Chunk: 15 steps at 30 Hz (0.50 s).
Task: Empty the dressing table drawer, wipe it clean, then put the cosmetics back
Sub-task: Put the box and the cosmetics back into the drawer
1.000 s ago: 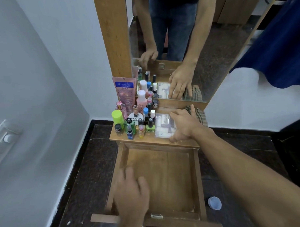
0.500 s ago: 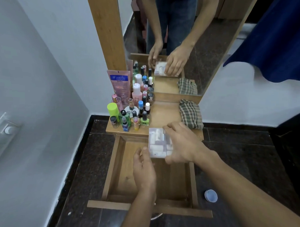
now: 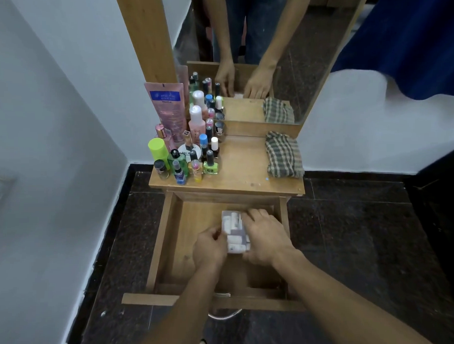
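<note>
The wooden drawer of the dressing table is pulled out toward me. Inside it, a clear plastic box of small white cosmetics rests low near the drawer's middle. My left hand grips the box's left side and my right hand covers its right side and far corner. On the tabletop's left stands a cluster of cosmetics: a pink tube, a lime green bottle, a pink bottle with a white cap and several nail polish bottles.
A folded checked cloth lies on the tabletop's right side. A mirror rises behind the tabletop and reflects both hands. A grey wall stands at left, dark stone floor around, and a blue cloth hangs at upper right.
My right hand lifted the clear box off the tabletop and brought it toward me. My left hand joined it, and both lowered the box into the drawer.
</note>
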Motion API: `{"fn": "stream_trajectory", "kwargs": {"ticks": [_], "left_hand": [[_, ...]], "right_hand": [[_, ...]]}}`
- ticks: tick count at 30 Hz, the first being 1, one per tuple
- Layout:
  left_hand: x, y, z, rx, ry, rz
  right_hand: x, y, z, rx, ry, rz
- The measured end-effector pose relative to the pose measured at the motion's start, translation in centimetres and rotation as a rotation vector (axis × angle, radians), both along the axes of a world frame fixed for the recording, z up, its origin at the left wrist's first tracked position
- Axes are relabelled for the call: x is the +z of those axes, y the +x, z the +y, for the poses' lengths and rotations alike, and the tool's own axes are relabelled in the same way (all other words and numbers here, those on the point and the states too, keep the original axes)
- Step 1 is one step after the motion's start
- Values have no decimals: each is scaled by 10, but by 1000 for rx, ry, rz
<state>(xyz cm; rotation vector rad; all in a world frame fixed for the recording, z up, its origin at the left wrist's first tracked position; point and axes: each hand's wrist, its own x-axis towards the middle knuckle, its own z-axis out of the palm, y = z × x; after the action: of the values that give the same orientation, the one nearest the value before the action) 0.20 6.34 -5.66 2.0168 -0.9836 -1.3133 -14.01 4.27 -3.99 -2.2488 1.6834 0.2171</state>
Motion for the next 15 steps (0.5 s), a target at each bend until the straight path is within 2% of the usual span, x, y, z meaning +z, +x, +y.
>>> {"fn": "stream_trajectory", "kwargs": {"ticks": [9, 15], "left_hand": [[-23, -18, -24, -111, 20, -151], [-29, -22, -31, -126, -1, -214]], "right_hand": [[-20, -4, -20, -54, 88, 138], [-25, -12, -16, -45, 73, 134]]}}
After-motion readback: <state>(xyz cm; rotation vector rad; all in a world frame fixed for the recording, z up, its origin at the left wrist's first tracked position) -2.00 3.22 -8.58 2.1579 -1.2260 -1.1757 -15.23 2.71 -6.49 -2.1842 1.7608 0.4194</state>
